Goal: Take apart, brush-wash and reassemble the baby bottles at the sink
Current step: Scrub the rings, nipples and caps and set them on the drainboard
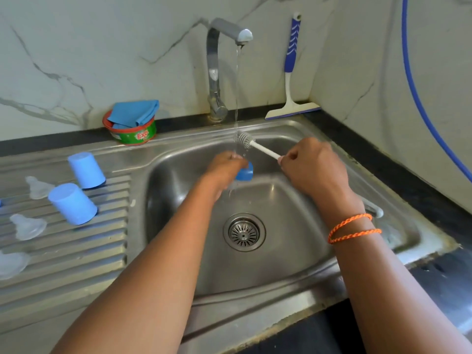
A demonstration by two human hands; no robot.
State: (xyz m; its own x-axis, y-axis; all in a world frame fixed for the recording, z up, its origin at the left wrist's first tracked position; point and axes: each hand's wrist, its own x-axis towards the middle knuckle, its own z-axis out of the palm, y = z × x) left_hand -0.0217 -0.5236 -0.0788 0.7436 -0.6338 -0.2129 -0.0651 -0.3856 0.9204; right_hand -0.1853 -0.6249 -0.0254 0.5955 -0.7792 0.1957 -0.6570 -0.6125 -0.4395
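While rinsing — two caps point(80, 187), three teats point(28, 226).

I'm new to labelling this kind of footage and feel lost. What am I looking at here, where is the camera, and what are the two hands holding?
There is no machine: one camera worn on a person's head looks down at their bare hands over a stainless steel sink. Water runs from the chrome tap. The left hand holds a small blue plastic bottle part under the stream; its exact shape is hidden. The right hand grips the thin white-handled bottle brush. On the ribbed steel draining board stand two upturned light-blue plastic caps among clear silicone teats.
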